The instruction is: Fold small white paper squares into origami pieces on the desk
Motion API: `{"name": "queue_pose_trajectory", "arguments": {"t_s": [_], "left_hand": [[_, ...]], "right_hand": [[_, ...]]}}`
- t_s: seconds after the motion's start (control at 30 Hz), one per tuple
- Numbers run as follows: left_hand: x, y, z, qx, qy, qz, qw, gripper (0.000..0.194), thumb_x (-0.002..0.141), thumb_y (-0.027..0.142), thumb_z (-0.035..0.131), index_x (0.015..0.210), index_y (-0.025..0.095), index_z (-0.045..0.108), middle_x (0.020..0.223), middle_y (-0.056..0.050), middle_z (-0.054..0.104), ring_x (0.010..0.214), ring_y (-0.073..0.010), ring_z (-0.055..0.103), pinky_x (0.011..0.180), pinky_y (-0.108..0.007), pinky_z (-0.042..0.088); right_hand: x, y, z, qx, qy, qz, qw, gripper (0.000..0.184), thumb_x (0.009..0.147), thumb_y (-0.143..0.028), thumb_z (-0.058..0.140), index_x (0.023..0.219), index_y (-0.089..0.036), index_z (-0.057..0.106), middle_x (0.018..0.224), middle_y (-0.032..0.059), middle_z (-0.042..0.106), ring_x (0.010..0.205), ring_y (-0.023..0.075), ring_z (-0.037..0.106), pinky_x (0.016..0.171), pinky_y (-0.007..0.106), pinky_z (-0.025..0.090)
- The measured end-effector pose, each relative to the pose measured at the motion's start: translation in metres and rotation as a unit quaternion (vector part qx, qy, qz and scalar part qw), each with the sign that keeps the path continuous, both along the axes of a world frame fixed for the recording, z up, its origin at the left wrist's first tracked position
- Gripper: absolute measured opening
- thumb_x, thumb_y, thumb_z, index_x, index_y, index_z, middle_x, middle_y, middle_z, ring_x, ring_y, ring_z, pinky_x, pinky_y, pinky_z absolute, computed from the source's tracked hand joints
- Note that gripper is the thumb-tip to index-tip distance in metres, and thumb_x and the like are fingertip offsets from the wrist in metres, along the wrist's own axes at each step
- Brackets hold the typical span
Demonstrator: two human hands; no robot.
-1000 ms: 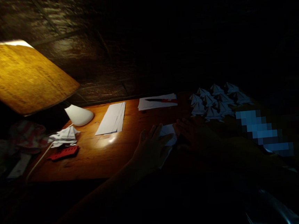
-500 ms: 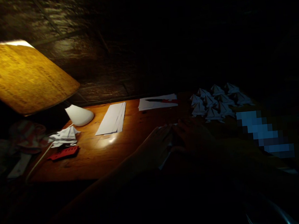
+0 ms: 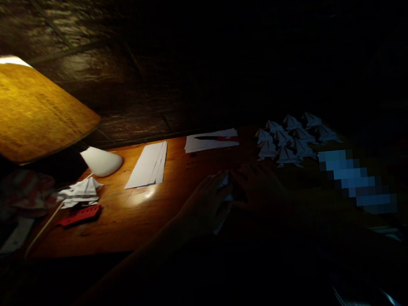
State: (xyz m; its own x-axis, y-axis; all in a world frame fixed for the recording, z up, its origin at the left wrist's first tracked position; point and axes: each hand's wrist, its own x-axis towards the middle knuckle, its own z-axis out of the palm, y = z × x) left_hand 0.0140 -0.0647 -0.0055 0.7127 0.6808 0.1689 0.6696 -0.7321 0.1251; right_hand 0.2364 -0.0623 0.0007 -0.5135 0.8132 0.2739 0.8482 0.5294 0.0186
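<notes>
In dim light at the table's near middle, my left hand (image 3: 206, 201) lies over a piece of white paper (image 3: 221, 222) with its fingers stretched out. Parts of the paper show beyond the fingertips and below the palm; the rest is hidden, so its fold cannot be made out. Close on the right, my right hand (image 3: 258, 184) rests with its fingers apart, its thumb at the paper's right side. Beyond it stand several folded white paper shapes (image 3: 284, 139) in rows.
A lit lamp (image 3: 101, 161) with a yellow shade leans at the left. White paper strips (image 3: 147, 165) lie beside it. A knife (image 3: 217, 138) rests on a stack of paper (image 3: 192, 144). Nearer left are crumpled paper (image 3: 84, 189) and a red object (image 3: 81, 215). A blurred-out blue patch (image 3: 356, 177) is at right.
My right hand has drawn slightly away from the left, showing more paper between them. The whole view has shifted a little, moving things leftward.
</notes>
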Motion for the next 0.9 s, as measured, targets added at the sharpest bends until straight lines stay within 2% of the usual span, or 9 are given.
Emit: {"name": "queue_pose_trajectory", "arguments": {"t_s": [0.23, 0.37, 0.47, 0.57, 0.63, 0.67, 0.73, 0.8, 0.9], "left_hand": [[0.003, -0.015, 0.007, 0.022, 0.013, 0.053, 0.998, 0.055, 0.097, 0.030, 0.057, 0.152, 0.030, 0.046, 0.164, -0.014, 0.034, 0.144, -0.0410, 0.043, 0.113, -0.060, 0.043], [0.004, -0.018, 0.009, 0.037, 0.011, 0.099, 0.994, 0.056, 0.094, 0.034, 0.060, 0.147, 0.017, 0.048, 0.156, -0.021, 0.043, 0.134, -0.0415, 0.050, 0.109, -0.059, 0.046], [0.002, -0.001, 0.014, 0.024, 0.001, 0.122, 0.992, 0.054, 0.095, 0.041, 0.061, 0.139, 0.013, 0.051, 0.134, -0.019, 0.059, 0.117, -0.0365, 0.060, 0.101, -0.055, 0.051], [0.001, 0.031, 0.018, -0.010, -0.014, 0.081, 0.997, 0.048, 0.093, 0.036, 0.062, 0.136, 0.016, 0.054, 0.124, -0.014, 0.063, 0.114, -0.0316, 0.061, 0.095, -0.047, 0.052], [0.003, 0.052, 0.018, -0.035, -0.023, 0.048, 0.998, 0.031, 0.093, 0.030, 0.059, 0.121, 0.017, 0.063, 0.116, -0.012, 0.065, 0.107, -0.0286, 0.063, 0.089, -0.041, 0.052], [0.004, 0.060, 0.017, -0.045, -0.043, 0.048, 0.997, 0.021, 0.096, 0.028, 0.053, 0.108, 0.016, 0.066, 0.107, -0.010, 0.065, 0.099, -0.0256, 0.065, 0.083, -0.037, 0.051], [0.008, 0.068, 0.015, -0.051, -0.088, 0.048, 0.994, 0.022, 0.097, 0.023, 0.044, 0.090, 0.017, 0.065, 0.090, -0.007, 0.063, 0.082, -0.0202, 0.063, 0.072, -0.032, 0.046], [0.012, 0.068, 0.014, -0.050, -0.163, 0.075, 0.982, 0.024, 0.095, 0.024, 0.045, 0.075, 0.018, 0.056, 0.072, -0.002, 0.055, 0.067, -0.0155, 0.055, 0.063, -0.028, 0.038], [0.016, 0.061, 0.017, -0.098, -0.312, 0.133, 0.935, 0.031, 0.094, 0.033, 0.050, 0.066, 0.020, 0.046, 0.058, 0.004, 0.042, 0.055, -0.0117, 0.044, 0.054, -0.025, 0.029]], "right_hand": [[0.030, -0.001, 0.002, 0.015, 0.000, -0.040, 0.999, 0.083, 0.094, -0.077, 0.042, 0.139, -0.010, 0.060, 0.135, 0.0252, 0.060, 0.122, 0.0415, 0.054, 0.101, 0.057, 0.042], [0.030, 0.002, 0.000, 0.014, -0.001, -0.032, 0.999, 0.080, 0.095, -0.076, 0.041, 0.131, -0.009, 0.063, 0.131, 0.0252, 0.062, 0.121, 0.0414, 0.055, 0.100, 0.057, 0.042], [0.030, 0.009, 0.002, 0.000, 0.014, -0.017, 1.000, 0.073, 0.097, -0.073, 0.041, 0.123, -0.010, 0.065, 0.126, 0.0229, 0.064, 0.115, 0.0390, 0.058, 0.097, 0.053, 0.044], [0.034, 0.014, 0.003, -0.036, 0.077, -0.013, 0.996, 0.063, 0.098, -0.067, 0.045, 0.124, -0.012, 0.063, 0.125, 0.0202, 0.066, 0.112, 0.0365, 0.061, 0.096, 0.052, 0.046], [0.037, 0.015, 0.002, -0.046, 0.125, -0.018, 0.991, 0.066, 0.098, -0.065, 0.049, 0.135, -0.011, 0.056, 0.130, 0.0216, 0.065, 0.116, 0.0377, 0.061, 0.098, 0.053, 0.048], [0.038, 0.015, 0.000, -0.042, 0.149, -0.022, 0.988, 0.071, 0.096, -0.065, 0.052, 0.142, -0.010, 0.051, 0.134, 0.0231, 0.063, 0.120, 0.0388, 0.061, 0.099, 0.054, 0.048], [0.038, 0.016, -0.005, -0.023, 0.202, -0.031, 0.979, 0.079, 0.093, -0.062, 0.058, 0.151, -0.010, 0.041, 0.143, 0.0259, 0.057, 0.128, 0.0405, 0.057, 0.102, 0.056, 0.048], [0.036, 0.020, -0.009, -0.010, 0.267, -0.050, 0.962, 0.082, 0.090, -0.056, 0.065, 0.152, -0.010, 0.038, 0.146, 0.0275, 0.052, 0.133, 0.0407, 0.054, 0.101, 0.055, 0.050], [0.033, 0.030, -0.009, -0.079, 0.386, -0.080, 0.916, 0.069, 0.087, -0.044, 0.069, 0.143, -0.012, 0.048, 0.128, 0.0237, 0.065, 0.113, 0.0349, 0.067, 0.085, 0.048, 0.058]]}}
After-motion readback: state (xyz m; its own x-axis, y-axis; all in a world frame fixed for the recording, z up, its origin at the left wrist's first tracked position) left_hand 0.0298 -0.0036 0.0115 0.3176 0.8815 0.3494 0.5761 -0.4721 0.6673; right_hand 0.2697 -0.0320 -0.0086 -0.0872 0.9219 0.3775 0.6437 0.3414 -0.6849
